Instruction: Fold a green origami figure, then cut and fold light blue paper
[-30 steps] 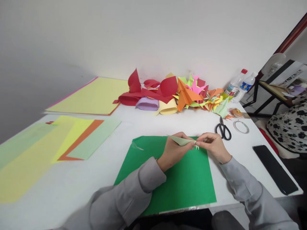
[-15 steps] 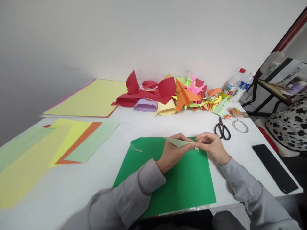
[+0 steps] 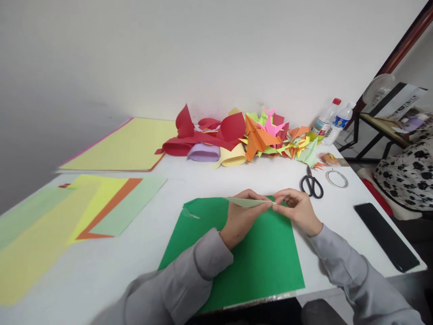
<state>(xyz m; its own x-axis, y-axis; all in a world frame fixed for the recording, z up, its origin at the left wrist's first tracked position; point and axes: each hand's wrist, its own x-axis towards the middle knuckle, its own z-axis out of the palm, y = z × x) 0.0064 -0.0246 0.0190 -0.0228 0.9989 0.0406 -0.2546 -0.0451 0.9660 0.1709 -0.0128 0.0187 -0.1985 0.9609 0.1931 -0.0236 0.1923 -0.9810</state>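
Observation:
Between thumb and fingers, my left hand (image 3: 241,219) pinches a folded piece of pale green paper (image 3: 246,202), whose long flat side points left. At the paper's right tip, the thumb and forefinger of my right hand (image 3: 297,210) are closed on it. The fingertips of both hands almost meet there, and they hide the small folds at that end. Both hands are above the far part of a green sheet (image 3: 260,257) on the white table. Black-handled scissors (image 3: 311,185) lie just beyond my right hand.
Coloured paper sheets (image 3: 128,212) lie at left, with a large pale yellow stack (image 3: 115,146) behind. Along the wall sit red paper shapes (image 3: 184,124) and folded paper planes (image 3: 259,137). At right are two bottles (image 3: 326,119), a tape roll (image 3: 337,178) and a black phone-like slab (image 3: 385,237).
The small pointed folds that showed below my fingertips at the paper's right end are out of sight now. Both hands keep their hold, and the view has shifted slightly.

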